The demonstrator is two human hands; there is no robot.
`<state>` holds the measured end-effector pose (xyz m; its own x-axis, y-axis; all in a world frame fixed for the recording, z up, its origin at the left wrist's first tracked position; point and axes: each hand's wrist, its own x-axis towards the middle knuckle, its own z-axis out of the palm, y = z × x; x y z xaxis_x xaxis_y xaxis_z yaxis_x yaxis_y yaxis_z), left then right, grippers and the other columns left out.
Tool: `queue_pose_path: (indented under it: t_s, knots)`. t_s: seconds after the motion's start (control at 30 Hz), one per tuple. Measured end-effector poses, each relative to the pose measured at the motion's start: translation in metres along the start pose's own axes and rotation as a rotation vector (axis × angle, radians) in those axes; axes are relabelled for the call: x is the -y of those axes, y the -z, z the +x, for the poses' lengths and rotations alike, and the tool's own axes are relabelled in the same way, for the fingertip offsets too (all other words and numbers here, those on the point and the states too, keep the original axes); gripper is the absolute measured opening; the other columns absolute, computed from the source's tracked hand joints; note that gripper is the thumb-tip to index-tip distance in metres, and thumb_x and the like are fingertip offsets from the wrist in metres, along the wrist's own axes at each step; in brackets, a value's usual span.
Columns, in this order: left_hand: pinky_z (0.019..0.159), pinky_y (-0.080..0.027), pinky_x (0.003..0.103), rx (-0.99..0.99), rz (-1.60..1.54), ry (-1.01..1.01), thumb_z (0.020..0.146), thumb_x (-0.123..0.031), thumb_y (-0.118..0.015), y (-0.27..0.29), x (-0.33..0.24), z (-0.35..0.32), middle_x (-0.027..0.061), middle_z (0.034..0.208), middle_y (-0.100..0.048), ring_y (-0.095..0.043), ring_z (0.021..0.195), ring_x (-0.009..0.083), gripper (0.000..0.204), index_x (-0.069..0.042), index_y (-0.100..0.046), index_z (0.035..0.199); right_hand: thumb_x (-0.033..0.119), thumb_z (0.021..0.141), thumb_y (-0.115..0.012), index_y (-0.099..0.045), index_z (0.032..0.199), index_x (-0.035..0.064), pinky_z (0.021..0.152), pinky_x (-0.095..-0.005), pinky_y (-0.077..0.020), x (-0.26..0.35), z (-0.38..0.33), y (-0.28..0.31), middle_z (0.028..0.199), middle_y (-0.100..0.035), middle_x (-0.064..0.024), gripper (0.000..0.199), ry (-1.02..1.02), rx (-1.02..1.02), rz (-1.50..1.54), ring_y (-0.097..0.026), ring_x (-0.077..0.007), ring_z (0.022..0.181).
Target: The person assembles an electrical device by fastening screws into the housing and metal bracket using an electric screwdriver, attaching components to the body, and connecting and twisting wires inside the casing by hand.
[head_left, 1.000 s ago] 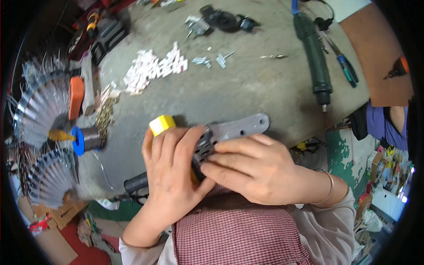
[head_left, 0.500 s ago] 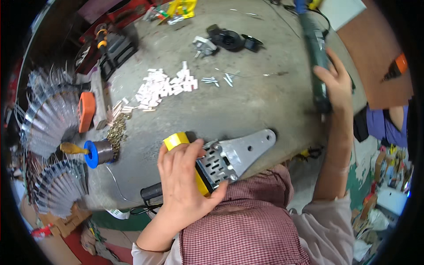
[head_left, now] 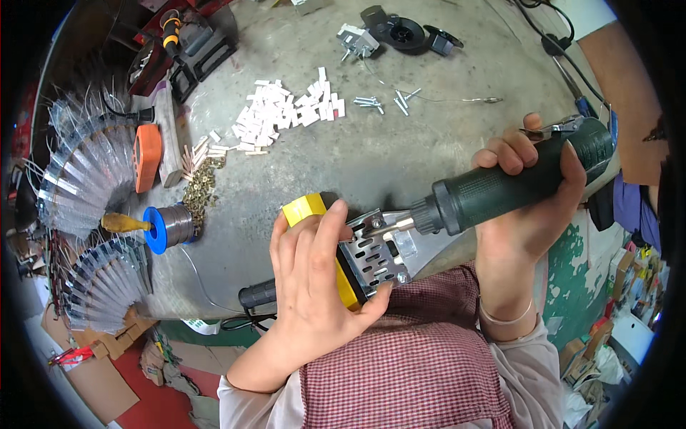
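My left hand (head_left: 314, 286) is wrapped over a pipe welding iron, gripping its yellow casing (head_left: 305, 207) near the table's front edge. Beside my fingers is its slotted metal guard (head_left: 371, 261), and a grey heating plate (head_left: 436, 247) extends to the right. A black handle (head_left: 257, 294) sticks out on the left. My right hand (head_left: 525, 236) is closed around a dark green electric screwdriver (head_left: 500, 189), tilted down to the left. Its shaft (head_left: 393, 227) reaches the guard's upper corner, by my left fingertips; the exact contact at the tip is hidden.
White blocks (head_left: 271, 118) lie heaped beyond my left hand, with brass pieces (head_left: 200, 187) and a blue solder spool (head_left: 170, 227) further left. Loose screws (head_left: 400, 101) lie mid-table. Black round parts (head_left: 404, 34) sit at the back. Fanned bagged parts (head_left: 89, 175) line the left edge.
My right hand has brought the screwdriver from upright at the table's right side down and left to the welding iron. My left hand keeps its hold.
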<state>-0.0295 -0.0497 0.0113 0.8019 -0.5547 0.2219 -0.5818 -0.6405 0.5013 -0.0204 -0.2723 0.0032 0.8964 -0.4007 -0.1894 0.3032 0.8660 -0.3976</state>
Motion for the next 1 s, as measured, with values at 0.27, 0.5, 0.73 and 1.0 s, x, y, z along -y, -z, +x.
queue_pose_path:
  t_s: [0.27, 0.5, 0.73, 1.0]
  knots:
    - [0.105, -0.028, 0.058, 0.007, -0.008, 0.015, 0.060, -0.021, -0.081, 0.0004, 0.0005, 0.0006, 0.0153, 0.098, -0.058, -0.054, 0.096, 0.0327, 0.100, 0.005, -0.030, 0.141, 0.040, 0.089, -0.053, -0.053, 0.111, 0.0072, 0.079, -0.0377, -0.0390, -0.0074, -0.0010, 0.0003, 0.076, -0.046, -0.0007, 0.039, -0.020, 0.018, 0.007, -0.047, -0.0166, 0.073]
    - [0.104, -0.029, 0.059, 0.004, 0.014, 0.009, 0.060, -0.023, -0.080, 0.0009, 0.0003, 0.0006, 0.0145, 0.097, -0.057, -0.054, 0.096, 0.0326, 0.099, 0.004, -0.032, 0.142, 0.040, 0.089, -0.052, -0.055, 0.111, 0.0073, 0.080, -0.0379, -0.0399, -0.0054, -0.0006, -0.0002, 0.078, -0.050, -0.0009, 0.040, -0.010, 0.027, -0.005, -0.050, -0.0165, 0.074]
    - [0.103, -0.030, 0.059, 0.001, 0.031, 0.008, 0.061, -0.023, -0.079, 0.0000, -0.0002, 0.0014, 0.0133, 0.095, -0.055, -0.053, 0.094, 0.0319, 0.099, 0.005, -0.031, 0.142, 0.029, 0.090, -0.055, -0.048, 0.117, 0.0005, 0.083, -0.0366, -0.0407, -0.0029, -0.0059, 0.0011, 0.082, -0.044, -0.0025, 0.040, 0.008, 0.183, 0.008, -0.045, -0.0159, 0.078]
    - [0.103, -0.030, 0.059, 0.003, 0.025, 0.012, 0.061, -0.023, -0.079, -0.0002, -0.0001, 0.0009, 0.0139, 0.096, -0.055, -0.053, 0.096, 0.0321, 0.100, 0.005, -0.030, 0.143, 0.028, 0.090, -0.055, -0.048, 0.117, 0.0002, 0.082, -0.0350, -0.0403, -0.0066, -0.0083, 0.0003, 0.082, -0.043, -0.0023, 0.039, 0.024, 0.176, 0.027, -0.045, -0.0151, 0.077]
